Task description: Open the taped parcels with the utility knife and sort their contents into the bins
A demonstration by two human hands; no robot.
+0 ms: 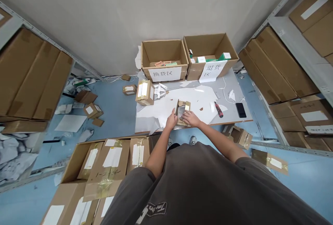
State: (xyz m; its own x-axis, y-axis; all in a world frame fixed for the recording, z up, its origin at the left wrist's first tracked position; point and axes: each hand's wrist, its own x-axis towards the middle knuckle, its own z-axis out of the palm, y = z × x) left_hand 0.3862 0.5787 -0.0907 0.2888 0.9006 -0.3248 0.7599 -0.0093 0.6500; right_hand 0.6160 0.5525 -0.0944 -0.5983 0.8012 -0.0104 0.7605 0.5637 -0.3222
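A small opened cardboard box (pixel 187 104) lies at the front edge of the worktable, with a torn opening and something greyish inside that I cannot make out. My left hand (pixel 171 120) is closed on the box's left side, thumb along its edge. From the right, my right hand (pixel 191 118) grips the box's near right part, its bent fingers over the opening. To the right of the box lies a red and black utility knife (pixel 218 110). A taped carton (pixel 145 93) stands at the table's left side beside crumpled white packaging (pixel 160 91).
Two open cartons with handwritten signs, a left one (pixel 166 74) and a right one (pixel 212 70), stand along the table's back. A black phone (pixel 240 110) lies on the right. Stacked parcels (pixel 111 157) crowd my left side. Shelves with boxes (pixel 283 65) flank the room.
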